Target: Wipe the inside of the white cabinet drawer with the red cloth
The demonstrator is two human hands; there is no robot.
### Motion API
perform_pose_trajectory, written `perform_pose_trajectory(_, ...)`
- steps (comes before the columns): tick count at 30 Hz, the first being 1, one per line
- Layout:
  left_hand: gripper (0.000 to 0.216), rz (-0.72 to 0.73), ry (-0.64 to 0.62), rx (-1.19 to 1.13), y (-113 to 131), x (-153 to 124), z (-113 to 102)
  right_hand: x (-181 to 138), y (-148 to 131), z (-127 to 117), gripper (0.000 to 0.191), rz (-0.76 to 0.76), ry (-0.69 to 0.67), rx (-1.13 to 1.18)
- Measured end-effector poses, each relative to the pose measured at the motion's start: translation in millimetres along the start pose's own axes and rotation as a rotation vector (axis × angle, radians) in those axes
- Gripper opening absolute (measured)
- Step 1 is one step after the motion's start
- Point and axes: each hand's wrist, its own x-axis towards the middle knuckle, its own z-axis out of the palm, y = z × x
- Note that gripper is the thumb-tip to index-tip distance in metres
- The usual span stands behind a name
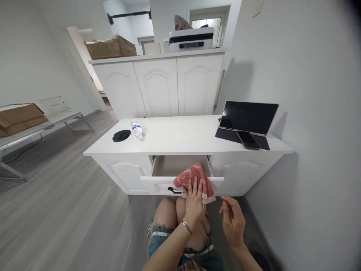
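My left hand (194, 199) presses a red and white cloth (195, 174) against the front of a pulled-out white drawer (160, 183). Its fingers lie over the cloth, whose top drapes over the drawer's front edge. Inside the drawer only bare bottom and sides show, partly covered by the cloth. A dark curved handle (174, 190) sits on the drawer front, left of my fingers. To the right, my right hand (233, 223) hangs in the air apart from the drawer, fingers loosely bent and holding nothing.
On the white cabinet top (177, 135) lie a clear plastic bottle (137, 129) and a black round item (121, 135) at left. At right are a laptop-like screen (248, 117) and a phone (248, 140) on a dark mat. A wall (318, 158) bounds the right side.
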Motion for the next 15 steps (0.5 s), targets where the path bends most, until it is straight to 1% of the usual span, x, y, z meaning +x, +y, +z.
perform_pose_trajectory(4, 0.074, 0.076, -0.049, -0.035, 13.0, 4.8, 9.5, 15.3, -5.9, -10.9, 0.018, -0.009, 0.06, -0.009)
perform_pose_trajectory(6, 0.07, 0.152, -0.063, -0.047, 17.1, 7.1, 13.7, 24.2, -12.9, -15.0, 0.017, -0.073, 0.082, -0.055)
perform_pose_trajectory(9, 0.062, 0.289, -0.077, -0.044, 19.3, 9.6, 24.2, 39.4, -28.8, -17.3, 0.015, -0.212, 0.091, -0.139)
perform_pose_trajectory(10, 0.06, 0.331, -0.082, -0.037, 18.7, 9.9, 29.2, 44.5, -34.7, -16.2, 0.015, -0.251, 0.077, -0.155)
perform_pose_trajectory(12, 0.055, 0.401, -0.092, -0.018, 15.4, 9.8, 40.4, 54.0, -45.3, -10.2, 0.018, -0.294, 0.006, -0.174)
perform_pose_trajectory(15, 0.05, 0.456, -0.113, 0.04, 6.4, 7.5, 55.3, 65.7, -52.7, 8.6, 0.026, -0.281, -0.174, -0.223)
